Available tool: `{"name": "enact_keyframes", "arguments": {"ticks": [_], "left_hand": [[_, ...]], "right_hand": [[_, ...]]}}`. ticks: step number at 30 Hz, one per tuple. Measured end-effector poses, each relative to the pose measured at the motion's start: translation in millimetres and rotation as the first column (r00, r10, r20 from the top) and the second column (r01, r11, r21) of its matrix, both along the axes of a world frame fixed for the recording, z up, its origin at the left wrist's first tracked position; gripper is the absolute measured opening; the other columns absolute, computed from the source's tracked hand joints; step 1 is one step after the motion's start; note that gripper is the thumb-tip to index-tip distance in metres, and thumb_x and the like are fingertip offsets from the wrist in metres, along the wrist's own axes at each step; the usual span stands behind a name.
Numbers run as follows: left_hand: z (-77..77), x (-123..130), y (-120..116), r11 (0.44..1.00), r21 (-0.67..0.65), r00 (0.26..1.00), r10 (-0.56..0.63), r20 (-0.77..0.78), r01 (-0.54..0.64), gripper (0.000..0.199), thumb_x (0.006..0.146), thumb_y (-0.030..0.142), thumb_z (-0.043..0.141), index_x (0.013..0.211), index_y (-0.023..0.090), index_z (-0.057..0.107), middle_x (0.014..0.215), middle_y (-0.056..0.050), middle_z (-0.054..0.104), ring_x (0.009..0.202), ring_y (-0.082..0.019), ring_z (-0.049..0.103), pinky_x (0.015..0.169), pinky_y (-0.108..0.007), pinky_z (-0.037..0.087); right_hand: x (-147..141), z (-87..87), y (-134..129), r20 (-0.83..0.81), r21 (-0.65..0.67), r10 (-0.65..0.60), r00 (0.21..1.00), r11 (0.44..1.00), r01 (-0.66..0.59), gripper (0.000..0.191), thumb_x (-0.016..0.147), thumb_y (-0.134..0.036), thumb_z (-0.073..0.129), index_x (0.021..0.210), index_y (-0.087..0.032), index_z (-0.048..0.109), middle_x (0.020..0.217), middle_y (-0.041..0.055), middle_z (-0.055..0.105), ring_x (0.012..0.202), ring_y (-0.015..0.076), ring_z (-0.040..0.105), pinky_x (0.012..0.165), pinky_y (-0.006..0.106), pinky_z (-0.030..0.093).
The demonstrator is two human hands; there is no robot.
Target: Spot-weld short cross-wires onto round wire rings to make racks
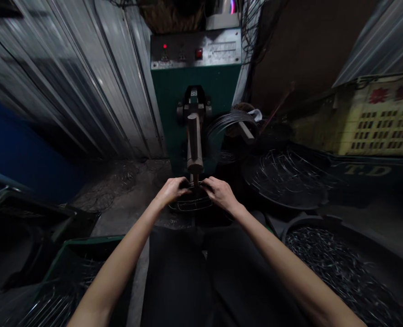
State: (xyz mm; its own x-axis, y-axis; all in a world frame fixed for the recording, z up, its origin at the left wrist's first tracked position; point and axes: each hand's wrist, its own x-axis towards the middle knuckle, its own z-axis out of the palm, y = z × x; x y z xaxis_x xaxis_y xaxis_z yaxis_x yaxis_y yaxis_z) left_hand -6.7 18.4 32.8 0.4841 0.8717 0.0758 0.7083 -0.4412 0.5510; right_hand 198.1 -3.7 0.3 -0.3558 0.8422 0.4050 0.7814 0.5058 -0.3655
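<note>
My left hand (174, 190) and my right hand (217, 193) meet close together under the arm of a green machine (197, 79). Between them is a round wire frame (191, 208), its lower curve hanging below my fingers. Both hands are closed, pinching the wire on either side of the machine's electrode tip (196, 178). Above the tip, a thick metal cylinder (195, 145) reaches out from the machine's front. Dim light hides the fingertips and the exact contact between wire and tip.
At right are a wire coil (233, 120), a basin of wire rings (290, 195), a tub of small metal pieces (334, 263) and a yellow crate (381, 118). A green bin (65, 254) with wire parts stands lower left. Corrugated metal wall (102, 77) flanks the machine.
</note>
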Motion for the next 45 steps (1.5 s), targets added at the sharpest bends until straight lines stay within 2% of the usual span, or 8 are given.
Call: {"name": "enact_keyframes", "arguments": {"ticks": [8, 12, 16, 19, 23, 27, 33, 45], "left_hand": [[3.4, 0, 2, 0.998, -0.062, 0.999, 0.017, -0.04, -0.019, 0.023, 0.073, 0.031, 0.064, 0.091, 0.017, 0.064, 0.089, -0.003, 0.07, 0.082, -0.018, 0.063, 0.07, -0.024, 0.046], [2.2, 1, 6, 0.999, -0.039, 1.0, 0.004, -0.022, -0.005, 0.025, 0.072, 0.034, 0.064, 0.091, 0.018, 0.065, 0.085, -0.002, 0.069, 0.079, -0.017, 0.062, 0.067, -0.023, 0.045], [-1.4, -8, 7, 0.999, -0.033, 0.999, -0.003, -0.032, 0.002, 0.025, 0.073, 0.037, 0.063, 0.089, 0.018, 0.065, 0.081, -0.001, 0.068, 0.074, -0.016, 0.06, 0.065, -0.023, 0.045], [-4.4, -20, 3, 1.0, 0.017, 0.999, 0.018, -0.051, -0.017, 0.027, 0.072, 0.038, 0.065, 0.091, 0.018, 0.065, 0.087, -0.002, 0.067, 0.079, -0.017, 0.061, 0.071, -0.025, 0.046], [-3.5, -20, -11, 0.97, 0.214, 0.994, 0.109, 0.027, -0.112, 0.035, 0.073, 0.042, 0.065, 0.098, 0.017, 0.062, 0.096, -0.006, 0.062, 0.087, -0.018, 0.059, 0.079, -0.029, 0.047], [-1.3, 1, -18, 0.965, 0.262, 0.996, 0.04, -0.075, -0.018, 0.028, 0.077, 0.031, 0.063, 0.1, 0.017, 0.06, 0.096, -0.007, 0.061, 0.091, -0.02, 0.059, 0.083, -0.031, 0.047], [-5.0, 8, -11, 0.981, 0.188, 0.99, -0.02, -0.143, 0.047, 0.02, 0.078, 0.023, 0.061, 0.097, 0.016, 0.061, 0.09, -0.006, 0.064, 0.084, -0.019, 0.061, 0.078, -0.028, 0.047], [-10.7, 2, -12, 0.976, 0.215, 0.993, 0.007, -0.114, 0.018, 0.017, 0.077, 0.017, 0.061, 0.094, 0.015, 0.06, 0.09, -0.007, 0.065, 0.086, -0.02, 0.061, 0.077, -0.029, 0.047]], "right_hand": [[8, 2.7, -1, -0.166, -0.013, -0.004, 0.986, 1.0, 0.001, 0.016, 0.087, -0.029, 0.05, 0.096, -0.022, 0.061, 0.089, 0.0038, 0.058, 0.075, 0.0135, 0.055, 0.066, 0.023, 0.041], [43, -15.6, -4, -0.247, -0.022, -0.133, 0.96, 0.991, 0.131, 0.018, 0.088, -0.031, 0.047, 0.096, -0.02, 0.059, 0.092, 0.0055, 0.059, 0.079, 0.0155, 0.056, 0.075, 0.027, 0.044], [63, -30.8, -7, -0.24, -0.158, -0.085, 0.967, 0.986, 0.047, 0.022, 0.091, -0.031, 0.04, 0.088, -0.021, 0.06, 0.084, 0.0022, 0.063, 0.078, 0.0147, 0.058, 0.074, 0.027, 0.044], [52, -25.7, -12, -0.228, -0.096, -0.042, 0.973, 0.995, 0.02, 0.022, 0.092, -0.03, 0.041, 0.087, -0.02, 0.06, 0.082, 0.002, 0.062, 0.075, 0.0134, 0.057, 0.07, 0.024, 0.043], [23, -10.6, -18, -0.022, 0.031, -0.064, 0.998, 0.997, 0.064, 0.022, 0.092, -0.029, 0.041, 0.087, -0.019, 0.059, 0.078, 0.004, 0.058, 0.073, 0.0143, 0.054, 0.066, 0.024, 0.04], [5, -5.4, -20, 0.105, 0.055, -0.061, 0.993, 0.997, 0.055, 0.022, 0.093, -0.026, 0.038, 0.089, -0.018, 0.058, 0.08, 0.0052, 0.057, 0.074, 0.0151, 0.052, 0.062, 0.024, 0.038], [3, 4.0, -18, 0.019, -0.047, 0.058, 0.998, 0.997, -0.057, 0.014, 0.089, -0.026, 0.047, 0.088, -0.017, 0.058, 0.08, 0.0033, 0.056, 0.073, 0.0131, 0.052, 0.066, 0.023, 0.039], [3, 10.6, -12, -0.086, -0.167, 0.071, 0.994, 0.982, -0.085, 0.009, 0.085, -0.026, 0.054, 0.087, -0.018, 0.057, 0.083, 0.0035, 0.062, 0.073, 0.014, 0.056, 0.065, 0.023, 0.039]]}}
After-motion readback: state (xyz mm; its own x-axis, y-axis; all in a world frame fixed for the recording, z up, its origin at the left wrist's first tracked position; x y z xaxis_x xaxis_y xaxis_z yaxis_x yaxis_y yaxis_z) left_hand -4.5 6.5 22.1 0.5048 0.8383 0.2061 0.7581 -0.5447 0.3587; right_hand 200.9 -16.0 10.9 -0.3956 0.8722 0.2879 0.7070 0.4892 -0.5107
